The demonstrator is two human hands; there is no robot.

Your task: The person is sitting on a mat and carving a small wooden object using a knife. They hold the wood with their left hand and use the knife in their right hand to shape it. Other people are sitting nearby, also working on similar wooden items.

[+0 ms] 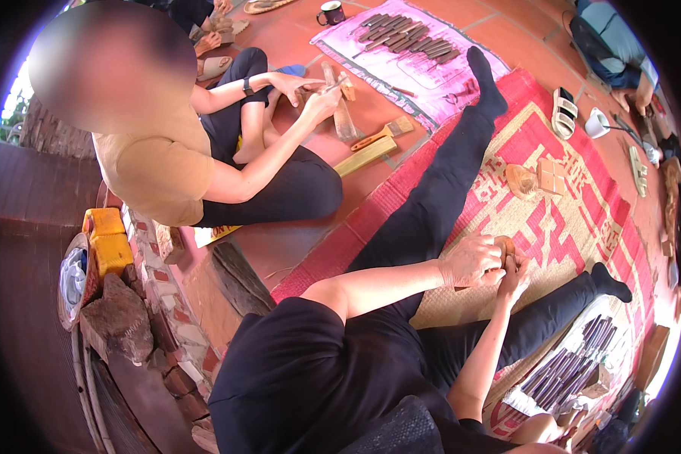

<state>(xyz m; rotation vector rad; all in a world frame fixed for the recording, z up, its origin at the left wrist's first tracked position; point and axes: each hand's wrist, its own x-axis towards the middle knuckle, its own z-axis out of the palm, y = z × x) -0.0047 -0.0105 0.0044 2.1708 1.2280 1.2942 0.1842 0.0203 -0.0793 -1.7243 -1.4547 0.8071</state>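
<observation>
My left hand (471,261) and my right hand (516,277) meet over my lap, both closed around a small brown wooden piece (505,244). Only its rounded top shows above my fingers. I cannot tell whether a tool is also in my right hand. I sit on a red and tan woven mat (560,227) with my legs in black trousers stretched out across it.
Two wooden pieces (536,180) lie on the mat ahead. Several dark carving tools (571,363) lie on a cloth at my right, and more on a pink cloth (412,38) beyond. A person in a tan shirt (151,166) works wood (342,98) at the left. A brush (386,134), mug (331,12) and sandal (564,112) are nearby.
</observation>
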